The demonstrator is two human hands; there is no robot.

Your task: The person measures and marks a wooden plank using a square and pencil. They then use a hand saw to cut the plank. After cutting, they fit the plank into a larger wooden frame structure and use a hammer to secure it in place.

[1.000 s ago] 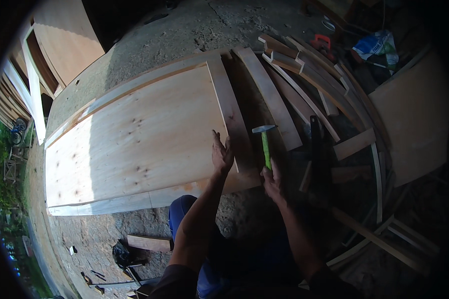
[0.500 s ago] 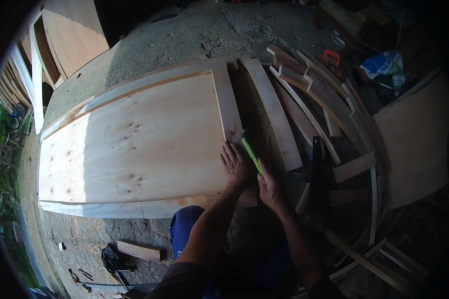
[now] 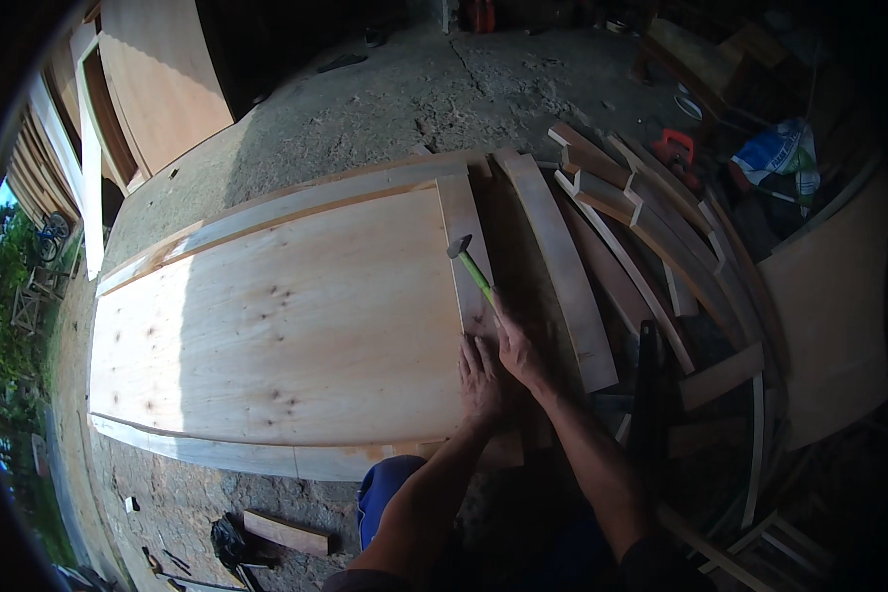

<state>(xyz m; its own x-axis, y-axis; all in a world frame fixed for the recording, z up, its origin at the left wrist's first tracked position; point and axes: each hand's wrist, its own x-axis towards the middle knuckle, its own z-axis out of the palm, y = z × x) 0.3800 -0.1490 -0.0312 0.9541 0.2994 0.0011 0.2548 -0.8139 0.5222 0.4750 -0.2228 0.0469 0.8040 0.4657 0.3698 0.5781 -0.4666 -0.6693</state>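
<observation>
A large plywood panel (image 3: 316,316) lies flat, with wooden strips along its edges. My left hand (image 3: 481,383) rests at the panel's right edge, fingers stretched out over the near end of the right-hand strip (image 3: 461,212). Close beside it, my right hand (image 3: 521,350) is wrapped round the green handle of a hammer (image 3: 478,274). The dark hammer head is over the same strip, beyond my left fingertips. Whether the head touches the wood I cannot tell. No nail can be made out.
Right of the panel lie a long board (image 3: 567,266) and several curved wooden pieces (image 3: 651,222). A dark handsaw (image 3: 645,385) is near my right forearm. A small wood offcut (image 3: 286,533) and a black plastic bag (image 3: 228,541) lie on the rough floor at lower left.
The hammer has moved away from my left fingertips, its head now farther up the strip and its handle more slanted. My left hand stays at the strip's end. The whole view has shifted.
</observation>
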